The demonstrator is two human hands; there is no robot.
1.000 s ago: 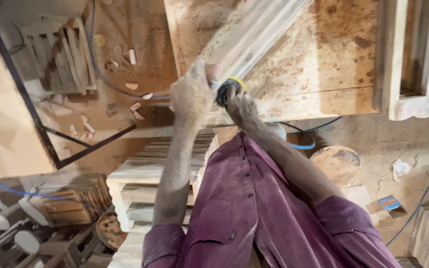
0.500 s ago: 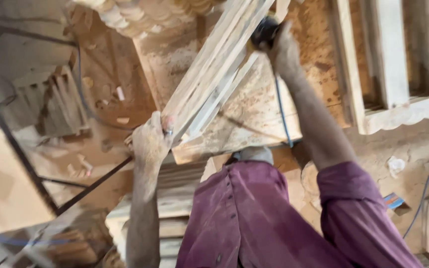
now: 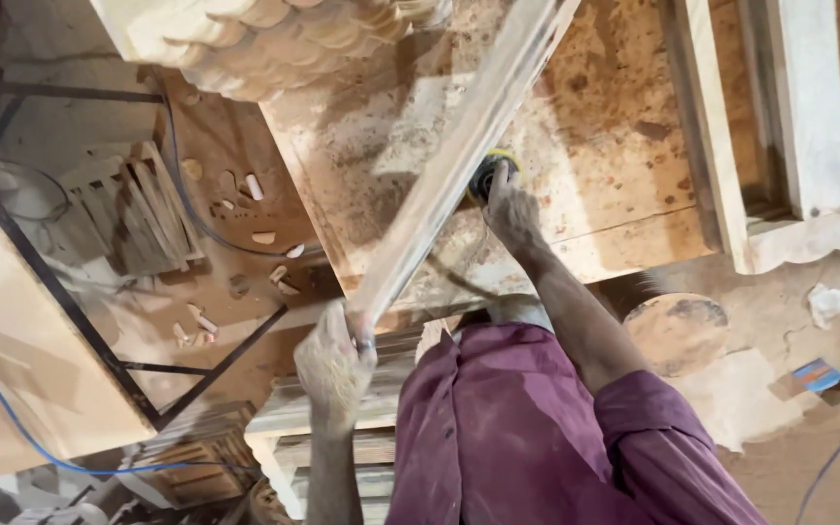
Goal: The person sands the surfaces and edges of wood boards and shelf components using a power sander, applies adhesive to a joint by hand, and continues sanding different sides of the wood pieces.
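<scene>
Fingers of the left hand (image 3: 334, 362) curl shut around the near end of a long pale plank (image 3: 459, 156), which slants up and away across the worktop (image 3: 624, 146). Right hand (image 3: 510, 209) sits closed on a grinder (image 3: 487, 175) — dark with a yellow rim — pressed against the plank's right edge, about midway along it. Purple shirt (image 3: 507, 428) fills the foreground — a blue cable (image 3: 12, 418) runs at lower left.
</scene>
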